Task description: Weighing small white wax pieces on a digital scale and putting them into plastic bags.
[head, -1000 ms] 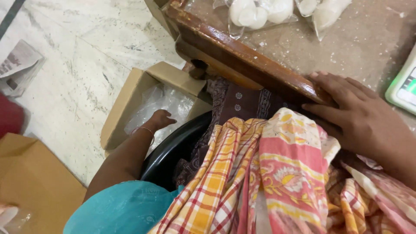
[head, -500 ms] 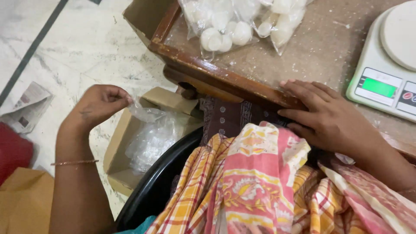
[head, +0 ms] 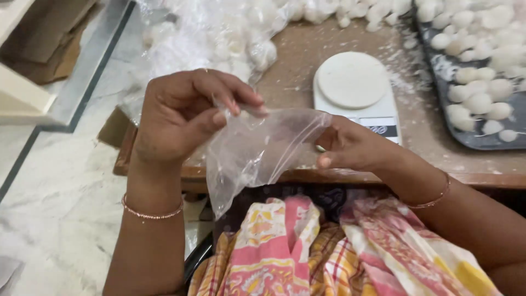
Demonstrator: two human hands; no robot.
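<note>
bag: (head: 257, 153) between left hand (head: 183, 115) and right hand (head: 350, 148), over the table (head: 296, 60) edge
scale: (head: 356, 90) on table, behind right hand
tray: (head: 433, 82) right of scale, balls (head: 482, 101) in it
filled bags: (head: 219, 33) behind left hand

glossy clear plastic bag (head: 257, 156), dusty wooden table (head: 307, 66)

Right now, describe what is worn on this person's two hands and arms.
Both forearms are bare, with no sleeves in view. The left hand has a thin, rose-gold coloured bangle around its wrist. The right hand has a similar slim bangle at its wrist. No rings or gloves show on either hand. The nails are short.
</note>
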